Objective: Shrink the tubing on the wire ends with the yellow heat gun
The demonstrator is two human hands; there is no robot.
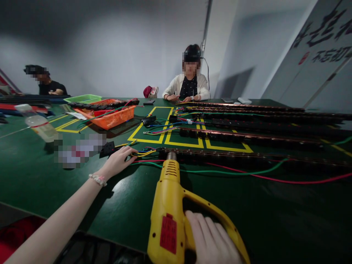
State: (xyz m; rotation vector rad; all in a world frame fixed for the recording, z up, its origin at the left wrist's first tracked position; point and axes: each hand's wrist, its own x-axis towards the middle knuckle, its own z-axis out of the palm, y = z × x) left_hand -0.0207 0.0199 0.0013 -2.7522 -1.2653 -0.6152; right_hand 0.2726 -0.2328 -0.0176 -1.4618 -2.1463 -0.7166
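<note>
My right hand (pixel 213 240) is wrapped round the handle of a yellow heat gun (pixel 166 190). Its metal nozzle (pixel 172 156) points away from me, at the near edge of a long black strip (pixel 209 155) with copper-coloured lines along it. At the strip's left end, my left hand (pixel 121 160) has its fingers closed on a bundle of coloured wires (pixel 145 151), yellow and blue among them. A black connector block (pixel 107 148) lies just beyond that hand. A green wire (pixel 220 172) and a red wire (pixel 264 178) run along the near side of the strip.
More black strips (pixel 247 138) with wire ends lie further back on the green table (pixel 123 209), across yellow tape outlines (pixel 184 143). An orange basket (pixel 112 119), a green tray (pixel 84 98) and a plastic bottle (pixel 41 126) stand left. One person (pixel 189 86) sits opposite, another (pixel 51 86) far left.
</note>
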